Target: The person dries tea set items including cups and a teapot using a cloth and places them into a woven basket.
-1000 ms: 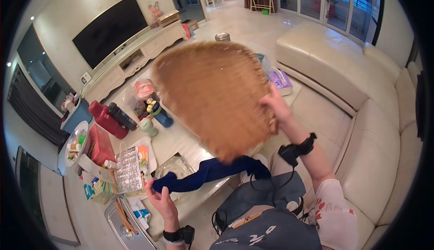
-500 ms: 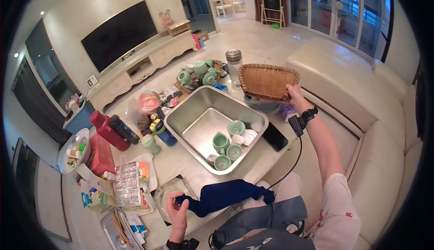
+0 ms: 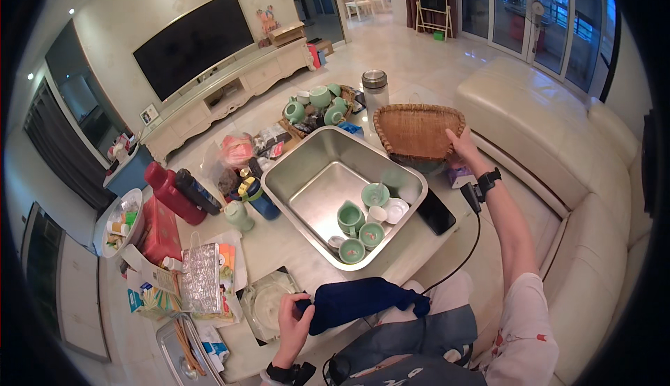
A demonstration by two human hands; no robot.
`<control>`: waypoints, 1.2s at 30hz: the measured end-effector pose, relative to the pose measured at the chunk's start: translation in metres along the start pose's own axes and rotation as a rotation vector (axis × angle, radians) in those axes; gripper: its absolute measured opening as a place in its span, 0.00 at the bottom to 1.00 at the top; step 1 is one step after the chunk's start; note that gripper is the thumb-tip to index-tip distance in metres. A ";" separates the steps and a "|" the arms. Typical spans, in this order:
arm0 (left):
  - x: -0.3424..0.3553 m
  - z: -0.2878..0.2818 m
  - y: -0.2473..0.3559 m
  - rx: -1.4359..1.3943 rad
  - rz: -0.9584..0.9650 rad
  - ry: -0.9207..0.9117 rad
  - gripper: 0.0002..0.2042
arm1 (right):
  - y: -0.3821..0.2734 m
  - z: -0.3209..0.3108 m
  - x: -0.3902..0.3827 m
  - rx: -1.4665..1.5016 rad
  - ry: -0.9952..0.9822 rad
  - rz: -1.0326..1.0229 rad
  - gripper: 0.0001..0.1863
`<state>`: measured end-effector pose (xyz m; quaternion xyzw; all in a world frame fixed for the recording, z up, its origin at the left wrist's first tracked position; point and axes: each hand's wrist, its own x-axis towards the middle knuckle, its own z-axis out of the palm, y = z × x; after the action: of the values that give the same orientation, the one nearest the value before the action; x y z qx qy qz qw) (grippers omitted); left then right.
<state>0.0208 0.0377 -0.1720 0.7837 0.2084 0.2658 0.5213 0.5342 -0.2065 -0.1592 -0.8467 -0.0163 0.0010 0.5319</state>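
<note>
My right hand (image 3: 458, 144) grips the right edge of a brown woven basket (image 3: 419, 128) at the table's far right, over a bluish container partly hidden beneath it. My left hand (image 3: 295, 311) pinches one end of a navy cloth (image 3: 359, 303), which stretches across my lap along the table's front. A steel basin (image 3: 300, 211) on the table holds several green cups and a small pitcher (image 3: 349, 216), plus a white saucer (image 3: 396, 211). A black phone (image 3: 436, 211) lies right of the basin, and a glass tray (image 3: 269, 306) sits beside my left hand.
Bottles (image 3: 171, 194), a white tub (image 3: 115, 239), papers and packages (image 3: 202, 278), and a steel tray (image 3: 174, 347) crowd the left. Green teaware (image 3: 319, 96) and a glass flask (image 3: 375, 89) stand at the back. A cream sofa (image 3: 516, 114) borders the right, with a dark cable near my right arm.
The basket has moved from close before the camera back to the table's far right, revealing the basin and cups. My left hand with the cloth has moved rightward and down.
</note>
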 end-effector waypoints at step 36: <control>0.035 0.191 0.109 0.881 0.690 -0.613 0.18 | -0.112 -0.134 -0.268 0.646 -0.647 -0.929 0.21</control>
<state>0.1743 -0.1167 -0.1239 0.9871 -0.1249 0.0714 0.0706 0.2658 -0.2860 -0.0041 -0.5059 -0.5390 0.0308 0.6728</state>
